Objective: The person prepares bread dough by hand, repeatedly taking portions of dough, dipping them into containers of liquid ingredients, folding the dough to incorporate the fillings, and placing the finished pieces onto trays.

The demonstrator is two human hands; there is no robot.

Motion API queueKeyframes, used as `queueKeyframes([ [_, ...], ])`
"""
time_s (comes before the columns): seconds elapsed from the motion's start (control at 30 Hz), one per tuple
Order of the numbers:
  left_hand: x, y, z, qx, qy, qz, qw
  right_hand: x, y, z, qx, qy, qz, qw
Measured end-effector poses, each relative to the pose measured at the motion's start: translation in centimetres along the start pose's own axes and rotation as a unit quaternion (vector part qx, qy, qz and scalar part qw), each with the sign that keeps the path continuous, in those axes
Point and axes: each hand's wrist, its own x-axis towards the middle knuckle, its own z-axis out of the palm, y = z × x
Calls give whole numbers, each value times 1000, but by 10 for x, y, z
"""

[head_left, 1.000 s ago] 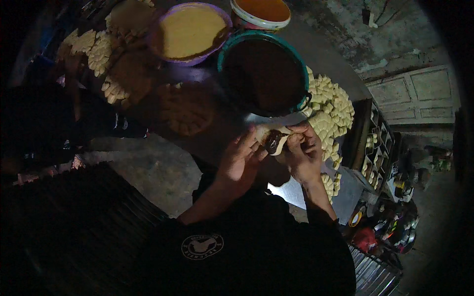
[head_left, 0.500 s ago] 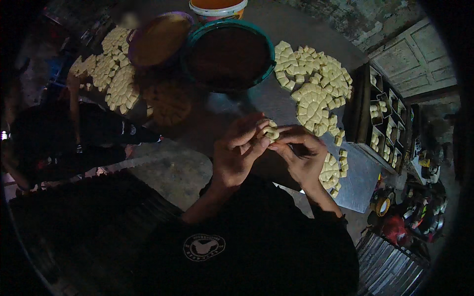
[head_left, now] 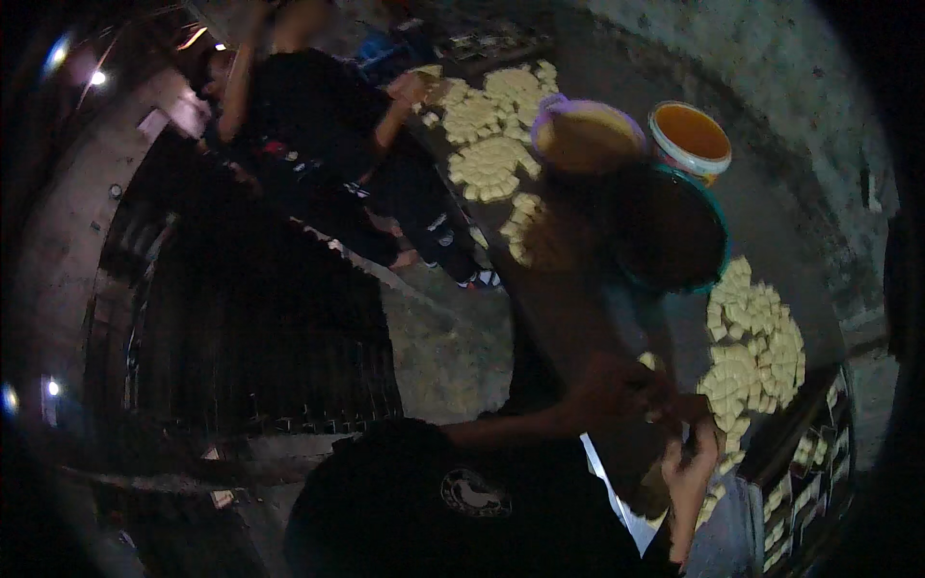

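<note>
Just over the near side of the dark table, my left hand [head_left: 621, 393] and my right hand [head_left: 694, 455] come together, both dim and smeared by motion. Between their bent fingers is a small pale piece of dough [head_left: 649, 417], mostly hidden, and both hands seem closed on it. A second pale bit of dough [head_left: 647, 361] shows at the upper edge of my left hand. To the right of my hands lie many cut dough pieces [head_left: 737, 376], pressed together in flat, round patches.
A teal-rimmed tub [head_left: 721, 236] with dark contents stands beyond my hands. Behind it are a purple basin [head_left: 631, 125] and an orange-lined bucket [head_left: 718, 169]. More dough [head_left: 491, 169] lies near another person [head_left: 308, 125] at far left. A compartmented rack [head_left: 800, 467] stands right.
The view has swung left, so table, tubs and my hands sit further right in it. The other person shows more fully. My hands stay together, now dimmer and more blurred.
</note>
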Motion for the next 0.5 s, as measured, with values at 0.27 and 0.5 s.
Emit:
queueKeyframes([
  [0.27,-16,1,-19,-72,-44,83,993,32,2,19,210,34,-22,977],
  [0.5,-15,1,-33,-105,1,-93,990,42,-19,19,298,-79,-22,951],
])
